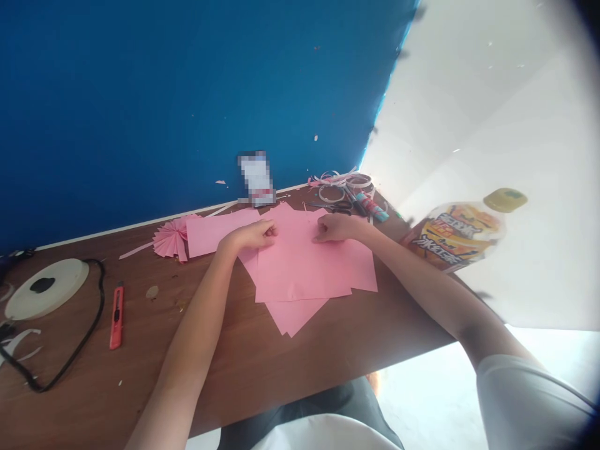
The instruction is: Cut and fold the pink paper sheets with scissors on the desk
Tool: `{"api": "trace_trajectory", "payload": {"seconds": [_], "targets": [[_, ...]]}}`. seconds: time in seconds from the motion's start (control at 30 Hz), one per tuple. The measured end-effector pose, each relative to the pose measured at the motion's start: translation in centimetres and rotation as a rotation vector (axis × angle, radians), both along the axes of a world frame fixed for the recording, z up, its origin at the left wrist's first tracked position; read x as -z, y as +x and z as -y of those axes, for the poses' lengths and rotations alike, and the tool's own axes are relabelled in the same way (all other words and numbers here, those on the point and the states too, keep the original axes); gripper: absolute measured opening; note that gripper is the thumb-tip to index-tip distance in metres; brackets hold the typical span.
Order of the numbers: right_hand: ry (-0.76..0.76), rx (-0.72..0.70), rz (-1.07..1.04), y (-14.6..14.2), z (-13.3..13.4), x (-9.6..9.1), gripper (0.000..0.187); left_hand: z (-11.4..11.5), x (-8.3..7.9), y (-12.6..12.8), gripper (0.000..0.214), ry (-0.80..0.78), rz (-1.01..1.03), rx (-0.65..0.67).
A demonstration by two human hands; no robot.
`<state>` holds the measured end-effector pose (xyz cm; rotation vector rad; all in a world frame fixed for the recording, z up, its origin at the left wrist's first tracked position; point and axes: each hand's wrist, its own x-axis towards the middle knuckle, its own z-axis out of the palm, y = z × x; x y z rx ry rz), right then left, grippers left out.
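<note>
Several sheets of pink paper lie overlapped at odd angles in front of me, with one pink sheet (pixel 300 269) on top. My left hand (pixel 255 234) is at that sheet's left edge, its fingers curled and pinched on the paper. Across from it, my right hand (pixel 337 227) has its fingers closed on the sheet's right side. Beside the stack lies another pink sheet (pixel 210 231), partly tucked under. A pleated pink paper fan (pixel 171 239) touches its left end.
A red utility knife (pixel 117 315) and a white round device (pixel 47 290) with a black cord lie left. Scissors (pixel 344 206), curled paper strips (pixel 335 180) and a glue tube (pixel 372 206) are at the back right. A large bottle (pixel 454 234) stands by the right edge; blue wall behind.
</note>
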<state>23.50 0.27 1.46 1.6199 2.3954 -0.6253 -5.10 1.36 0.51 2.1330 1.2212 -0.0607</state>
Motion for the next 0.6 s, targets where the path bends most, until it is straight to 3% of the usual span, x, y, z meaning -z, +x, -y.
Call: {"api": "trace_trajectory", "payload": {"seconds": [0.23, 0.47, 0.6], "targets": [[0.007, 0.046, 0.006, -0.2, 0.3, 0.1, 0.044, 1.9, -2.1, 1.7, 0.065, -0.014, -0.252, -0.114], [0.044, -0.025, -0.002, -0.4, 0.3, -0.6, 0.041, 1.4, -1.9, 1.7, 0.030, -0.001, -0.081, 0.030], [0.093, -0.173, -0.149, -0.7, 0.5, -0.8, 0.034, 1.1, -1.7, 1.6, 0.027, 0.038, 0.002, 0.045]]}}
